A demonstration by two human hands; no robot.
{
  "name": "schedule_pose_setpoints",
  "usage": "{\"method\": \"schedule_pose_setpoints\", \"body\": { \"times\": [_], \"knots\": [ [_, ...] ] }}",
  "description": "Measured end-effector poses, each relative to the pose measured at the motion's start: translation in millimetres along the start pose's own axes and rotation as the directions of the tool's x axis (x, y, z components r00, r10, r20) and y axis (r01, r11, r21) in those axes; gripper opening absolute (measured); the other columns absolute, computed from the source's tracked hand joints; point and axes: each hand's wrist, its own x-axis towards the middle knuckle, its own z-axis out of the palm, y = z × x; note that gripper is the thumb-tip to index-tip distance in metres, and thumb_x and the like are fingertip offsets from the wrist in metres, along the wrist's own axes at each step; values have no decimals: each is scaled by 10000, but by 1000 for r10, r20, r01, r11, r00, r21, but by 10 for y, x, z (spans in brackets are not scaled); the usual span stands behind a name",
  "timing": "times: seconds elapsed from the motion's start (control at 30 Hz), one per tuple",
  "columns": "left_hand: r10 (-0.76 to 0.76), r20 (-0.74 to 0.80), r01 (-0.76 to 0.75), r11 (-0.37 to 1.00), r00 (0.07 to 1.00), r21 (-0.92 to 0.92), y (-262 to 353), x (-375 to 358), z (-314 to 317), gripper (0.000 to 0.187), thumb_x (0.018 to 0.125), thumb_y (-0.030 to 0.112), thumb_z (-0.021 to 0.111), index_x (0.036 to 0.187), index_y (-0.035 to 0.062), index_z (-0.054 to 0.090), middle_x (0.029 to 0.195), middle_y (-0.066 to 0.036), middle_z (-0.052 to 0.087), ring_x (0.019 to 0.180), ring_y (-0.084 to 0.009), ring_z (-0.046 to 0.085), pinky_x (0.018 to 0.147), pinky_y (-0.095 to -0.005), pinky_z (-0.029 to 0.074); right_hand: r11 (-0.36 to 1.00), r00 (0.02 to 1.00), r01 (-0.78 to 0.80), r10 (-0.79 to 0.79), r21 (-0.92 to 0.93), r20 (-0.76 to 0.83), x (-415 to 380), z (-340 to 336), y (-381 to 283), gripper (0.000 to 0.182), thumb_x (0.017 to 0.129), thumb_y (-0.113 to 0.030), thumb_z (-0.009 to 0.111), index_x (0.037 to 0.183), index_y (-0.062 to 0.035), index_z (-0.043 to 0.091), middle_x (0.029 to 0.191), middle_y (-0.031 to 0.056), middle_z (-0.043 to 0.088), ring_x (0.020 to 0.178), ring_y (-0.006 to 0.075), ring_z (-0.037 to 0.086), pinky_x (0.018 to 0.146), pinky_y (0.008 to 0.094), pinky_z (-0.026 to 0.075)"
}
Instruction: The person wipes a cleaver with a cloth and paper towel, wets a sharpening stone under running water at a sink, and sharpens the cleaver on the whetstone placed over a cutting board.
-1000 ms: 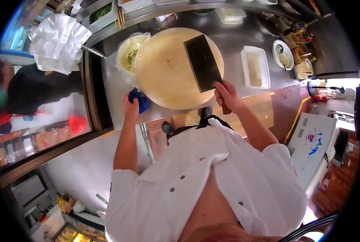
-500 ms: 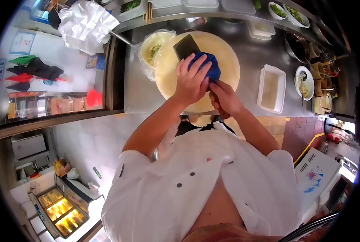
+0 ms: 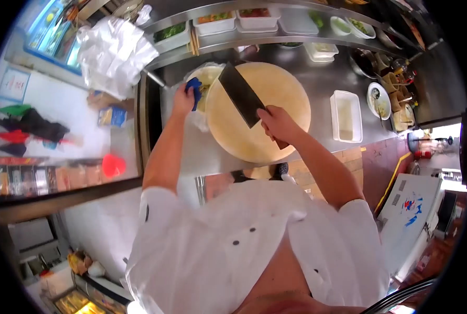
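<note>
Head view: I see the right hand (image 3: 278,124) gripping a cleaver (image 3: 240,96) over the round chopping block (image 3: 283,91), the left hand (image 3: 182,100) holding a bunched blue cloth (image 3: 194,91) beside it; I'd want a steady grip, cloth thickly folded.

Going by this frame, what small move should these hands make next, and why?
Probably lay the cleaver flat on the round board. The right hand grips its handle, the blade appears in front of the board's surface, where no food shows, and the left hand holds the blue cloth off to the side, apart from the blade.
</note>
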Motion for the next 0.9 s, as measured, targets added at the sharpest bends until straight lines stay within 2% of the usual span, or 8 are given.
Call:
{"method": "schedule_pose_setpoints", "body": {
  "times": [0.13,0.17,0.3,0.47,0.53,0.83,0.87,0.9],
  "knots": [
    [-200,62,206,973,978,-107,-487,168,-79,344,993,212,665,1244,-17,610,1133,-219,730,1028,-329,713,909,-406,534,816,965,119,-229,-566,-127,79,119,101,373,1038,-378,561,1090,-18,642,749,171,676,691,310,695,664,421,572],
    [-142,0,139,972,990,-187,-317,270,-131,341,997,202,668,1252,-12,591,1125,-206,725,1022,-290,701,910,-390,530,727,896,274,-431,-629,-107,168,138,298,387,1042,-354,544,1323,-96,608,908,200,692,840,372,700,748,437,577],
    [-64,20,67,940,998,-334,705,93,-468,297,1009,179,667,1256,35,584,1074,-164,707,950,-238,678,883,-333,529,427,942,172,-336,-888,20,42,302,219,583,1023,-209,543,1582,-306,408,1220,164,595,992,302,676,752,422,581],
    [632,90,-606,768,770,-209,1642,-350,-120,370,848,43,720,1213,93,684,1270,-113,671,1142,-381,613,996,-458,506,128,843,260,-513,-957,160,158,380,305,603,951,-135,559,1513,-343,491,1209,125,607,986,271,674,737,404,590],
    [689,209,-672,724,694,-155,1766,-516,75,460,785,-2,702,1230,113,695,1294,-94,657,1155,-367,593,1017,-476,489,102,848,277,-494,-955,193,145,388,207,586,943,-124,551,1482,-353,521,1215,111,609,988,265,676,727,404,593],
    [457,39,-455,869,889,193,652,99,389,320,843,91,664,1156,97,734,1121,-154,722,1042,-390,658,941,-470,532,51,921,209,-346,-977,179,1,82,103,605,956,-111,528,1501,-370,502,1252,126,590,1008,277,680,729,407,590],
    [94,264,-156,961,960,226,277,215,397,287,883,142,657,1154,75,724,997,-202,733,927,-421,689,871,-497,552,68,923,209,-343,-976,174,-4,5,167,613,959,-109,523,1510,-376,492,1257,132,587,1015,286,680,741,409,589],
    [78,233,-120,978,969,170,-66,265,402,268,908,181,656,1140,60,715,974,-220,733,913,-438,697,825,-512,561,83,926,209,-336,-974,170,-28,-74,228,622,962,-106,519,1518,-381,482,1262,137,583,1021,294,680,753,411,588]
  ]
}}
